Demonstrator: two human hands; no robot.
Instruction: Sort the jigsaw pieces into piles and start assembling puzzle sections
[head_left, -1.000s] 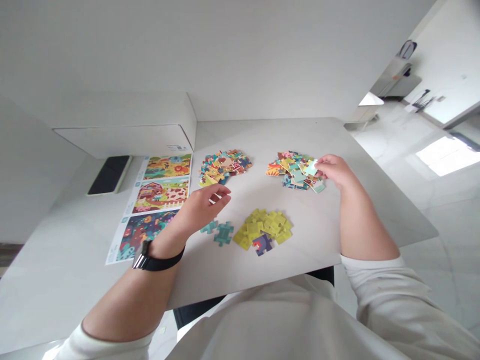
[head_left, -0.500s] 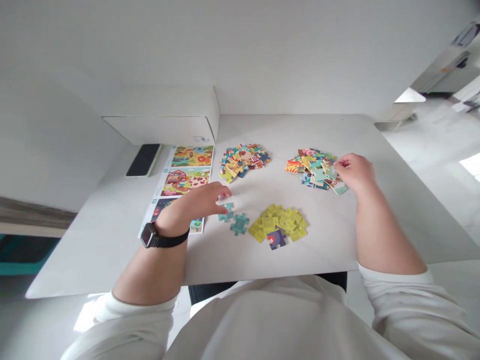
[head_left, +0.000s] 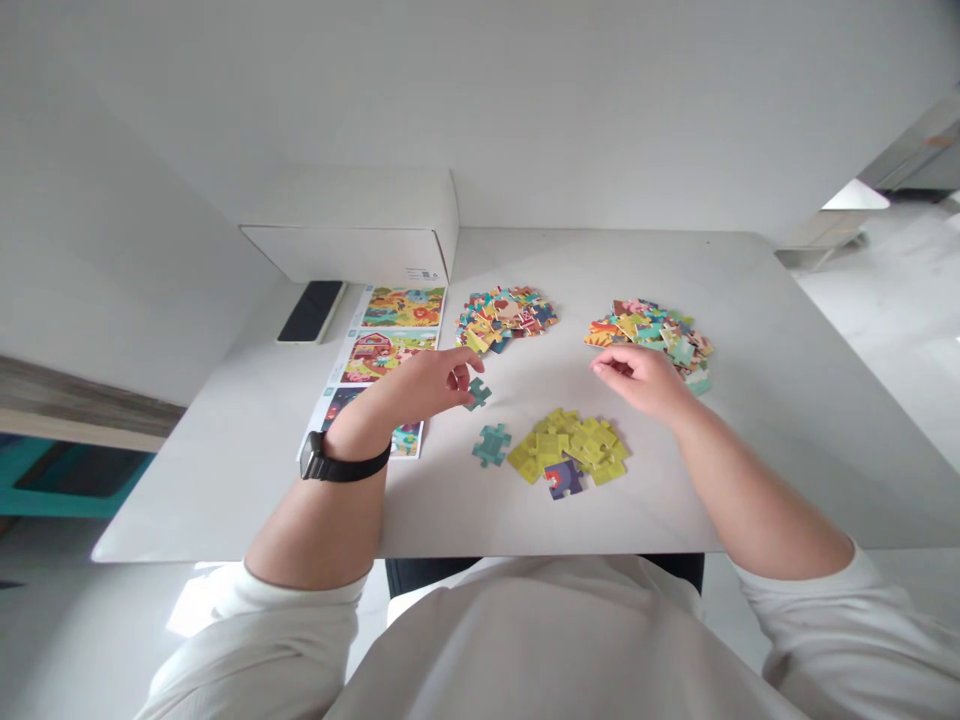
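Working from afar, I hold the left hand (head_left: 433, 383) left of the frame's centre, fingers curled and thumb apart from forefinger, at the edge of a teal puzzle piece (head_left: 480, 391); I cannot tell whether it grips the piece; my right hand (head_left: 643, 380), right of centre, has thumb and fingertips drawn close together, just below a mixed pile (head_left: 646, 328), though I cannot tell whether they pinch anything; a second teal piece (head_left: 491, 446) lies below centre, just left of a yellow-green heap (head_left: 592, 440) with a purple piece (head_left: 564, 481) at its lower edge; another mixed pile (head_left: 511, 316) sits above centre; a picture sheet (head_left: 381, 354), partly under my left arm, and a phone (head_left: 310, 312) lie at centre left.
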